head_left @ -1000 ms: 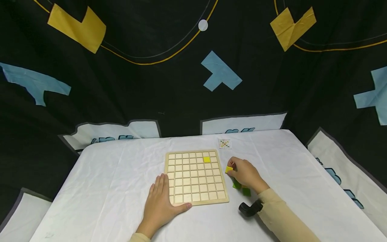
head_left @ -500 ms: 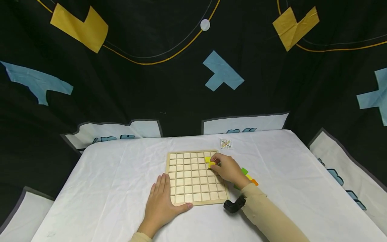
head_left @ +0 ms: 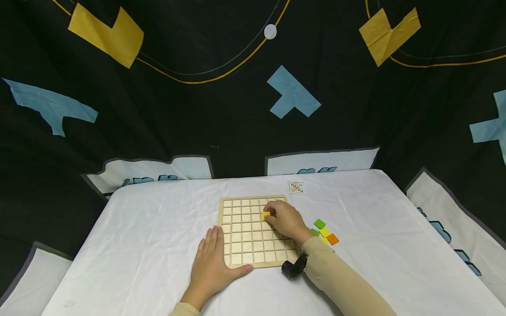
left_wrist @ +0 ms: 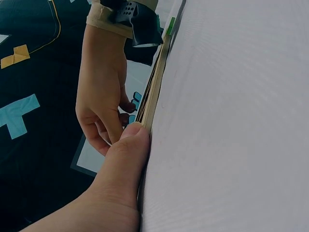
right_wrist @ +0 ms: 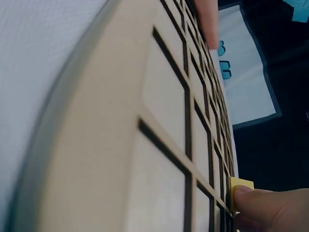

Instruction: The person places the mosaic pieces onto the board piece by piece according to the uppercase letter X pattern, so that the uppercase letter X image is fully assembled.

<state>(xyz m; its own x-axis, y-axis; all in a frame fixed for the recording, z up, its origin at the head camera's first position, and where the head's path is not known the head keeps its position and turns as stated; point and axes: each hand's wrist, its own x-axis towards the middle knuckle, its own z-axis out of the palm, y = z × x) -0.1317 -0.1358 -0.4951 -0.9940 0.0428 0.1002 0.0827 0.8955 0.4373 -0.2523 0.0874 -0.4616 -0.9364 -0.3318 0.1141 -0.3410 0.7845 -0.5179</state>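
Note:
A wooden grid board (head_left: 247, 246) lies on the white table, divided into rows of square cells. With thumb and fingertips my right hand (head_left: 285, 219) pinches a yellow tile (head_left: 265, 215) over the board's upper right part. The right wrist view shows that yellow tile (right_wrist: 240, 182) standing tilted at the board's surface. My left hand (head_left: 209, 262) rests at the board's lower left corner with straight fingers; its thumb (left_wrist: 126, 150) touches the board's front edge. The other yellow tile, seen earlier on the board, is hidden behind my right hand.
Right of the board lie several loose tiles, among them a green tile (head_left: 319, 224), a yellow tile (head_left: 325, 232) and an orange tile (head_left: 333, 239). Behind them, a small printed grid card (head_left: 297, 188) lies near the table's far edge.
My right hand has carried the yellow tile leftward from beside the board to over its cells, uncovering the loose tiles. My left hand stays at the board's corner.

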